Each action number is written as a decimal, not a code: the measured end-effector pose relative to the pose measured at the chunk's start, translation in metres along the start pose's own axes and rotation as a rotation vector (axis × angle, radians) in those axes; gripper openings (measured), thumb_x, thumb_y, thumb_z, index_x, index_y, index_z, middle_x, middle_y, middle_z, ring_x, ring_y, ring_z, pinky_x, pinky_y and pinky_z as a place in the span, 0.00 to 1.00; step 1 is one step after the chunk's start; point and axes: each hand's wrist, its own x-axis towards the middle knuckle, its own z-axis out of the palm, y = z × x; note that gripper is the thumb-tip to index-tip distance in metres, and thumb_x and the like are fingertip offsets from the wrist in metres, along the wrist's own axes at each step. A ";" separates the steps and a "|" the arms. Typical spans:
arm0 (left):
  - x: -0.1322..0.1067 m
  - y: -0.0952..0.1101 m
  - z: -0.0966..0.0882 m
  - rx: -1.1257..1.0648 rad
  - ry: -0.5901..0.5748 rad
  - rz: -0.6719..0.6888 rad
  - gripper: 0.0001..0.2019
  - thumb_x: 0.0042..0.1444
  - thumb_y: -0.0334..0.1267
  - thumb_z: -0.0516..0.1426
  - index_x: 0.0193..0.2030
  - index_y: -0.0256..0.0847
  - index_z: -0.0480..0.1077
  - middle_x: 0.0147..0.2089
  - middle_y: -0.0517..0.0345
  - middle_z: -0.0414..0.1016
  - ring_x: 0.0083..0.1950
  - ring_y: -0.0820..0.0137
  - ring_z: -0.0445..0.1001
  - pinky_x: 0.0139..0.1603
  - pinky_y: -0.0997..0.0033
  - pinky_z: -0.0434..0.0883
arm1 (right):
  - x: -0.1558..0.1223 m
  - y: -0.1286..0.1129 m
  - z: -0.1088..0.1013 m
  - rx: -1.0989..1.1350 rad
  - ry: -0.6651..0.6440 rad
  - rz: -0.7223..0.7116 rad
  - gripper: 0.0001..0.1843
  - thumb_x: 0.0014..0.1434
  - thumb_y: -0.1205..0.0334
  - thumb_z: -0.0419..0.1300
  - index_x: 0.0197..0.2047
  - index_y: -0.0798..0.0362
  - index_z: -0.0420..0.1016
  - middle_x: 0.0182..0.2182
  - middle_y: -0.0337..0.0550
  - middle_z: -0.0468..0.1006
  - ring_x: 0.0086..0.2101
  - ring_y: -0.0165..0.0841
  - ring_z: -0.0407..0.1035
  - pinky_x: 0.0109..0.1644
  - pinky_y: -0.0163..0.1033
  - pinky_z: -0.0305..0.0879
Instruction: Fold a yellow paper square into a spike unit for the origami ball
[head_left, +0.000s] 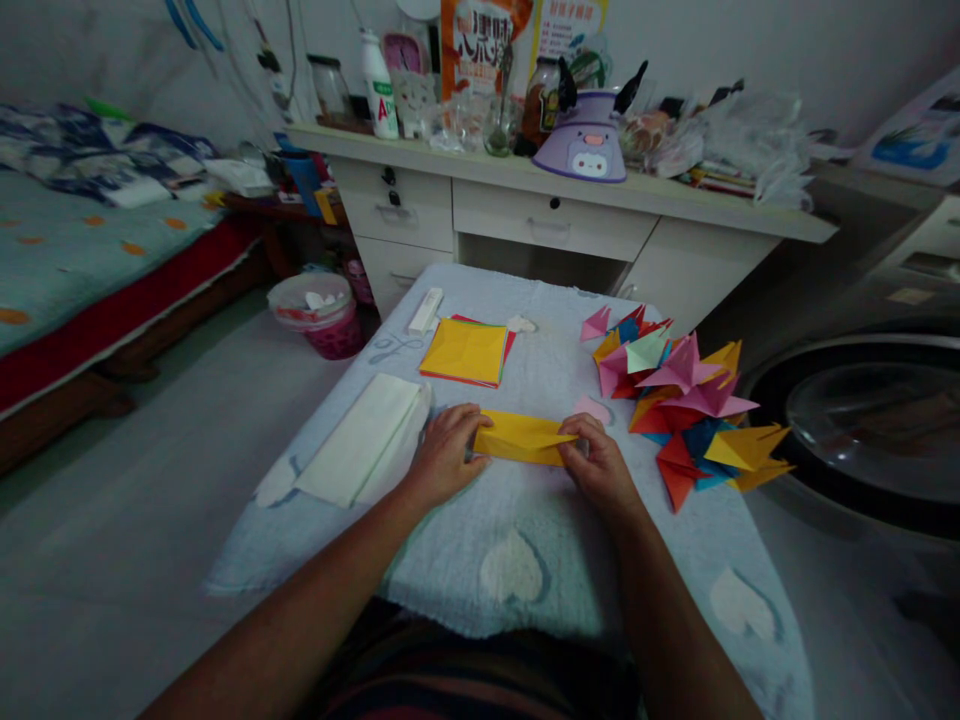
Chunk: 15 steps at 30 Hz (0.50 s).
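Observation:
A sheet of yellow origami paper (523, 438), folded into a long rectangle, lies low over the cloth between my hands. My left hand (448, 450) pinches its left end, thumb in front and fingers behind. At the opposite end my right hand (598, 462) grips the paper near its corner. The upper layer bows up slightly along the middle. Beyond the left hand sits a stack of square coloured paper (463, 350), yellow on top. Folded paper cranes (682, 375) in pink, yellow, red and blue are heaped to the right.
A pale patterned cloth (517, 570) covers the small table. On its left lie a folded white tissue packet (360, 440) and a small white stick (426, 311). Behind stands a white desk (555, 210) with cluttered top; a pink bin (330, 320) is left, a washing machine (870, 420) right.

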 end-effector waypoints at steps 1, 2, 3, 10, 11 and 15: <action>0.000 0.000 0.000 -0.018 -0.003 -0.005 0.21 0.47 0.31 0.63 0.50 0.43 0.69 0.60 0.49 0.65 0.63 0.56 0.64 0.63 0.49 0.62 | 0.000 -0.001 0.000 0.039 0.001 -0.002 0.02 0.57 0.63 0.56 0.35 0.49 0.70 0.36 0.42 0.71 0.41 0.37 0.66 0.49 0.44 0.62; -0.001 0.000 0.000 -0.038 -0.007 -0.008 0.20 0.47 0.30 0.62 0.49 0.43 0.70 0.61 0.48 0.63 0.64 0.56 0.63 0.64 0.49 0.62 | 0.000 -0.002 -0.001 0.076 0.000 0.001 0.02 0.58 0.63 0.57 0.34 0.49 0.70 0.36 0.42 0.71 0.42 0.37 0.66 0.50 0.44 0.62; -0.001 0.000 0.000 -0.059 -0.006 -0.007 0.20 0.47 0.28 0.61 0.49 0.42 0.70 0.62 0.48 0.62 0.64 0.56 0.62 0.64 0.49 0.61 | 0.000 -0.003 -0.001 0.111 0.000 0.006 0.02 0.58 0.63 0.57 0.34 0.49 0.70 0.37 0.43 0.71 0.43 0.37 0.67 0.51 0.45 0.62; -0.002 0.005 -0.002 -0.206 0.076 0.069 0.18 0.49 0.21 0.56 0.45 0.43 0.73 0.64 0.50 0.60 0.65 0.60 0.63 0.63 0.53 0.65 | -0.005 0.000 -0.004 0.349 -0.008 0.112 0.07 0.57 0.56 0.60 0.31 0.49 0.72 0.47 0.46 0.68 0.47 0.39 0.66 0.46 0.44 0.66; -0.002 0.007 -0.003 -0.230 0.096 0.079 0.16 0.50 0.22 0.56 0.43 0.43 0.74 0.64 0.50 0.60 0.64 0.60 0.64 0.62 0.54 0.67 | -0.005 0.001 -0.005 0.366 -0.007 0.114 0.08 0.57 0.55 0.60 0.30 0.49 0.72 0.47 0.47 0.68 0.47 0.40 0.66 0.46 0.44 0.66; -0.003 0.011 -0.009 -0.282 0.163 0.116 0.07 0.53 0.26 0.59 0.36 0.42 0.73 0.61 0.50 0.67 0.62 0.61 0.67 0.61 0.55 0.67 | -0.005 0.000 -0.008 0.347 0.027 0.115 0.12 0.57 0.51 0.60 0.28 0.49 0.72 0.49 0.47 0.69 0.52 0.43 0.64 0.54 0.48 0.63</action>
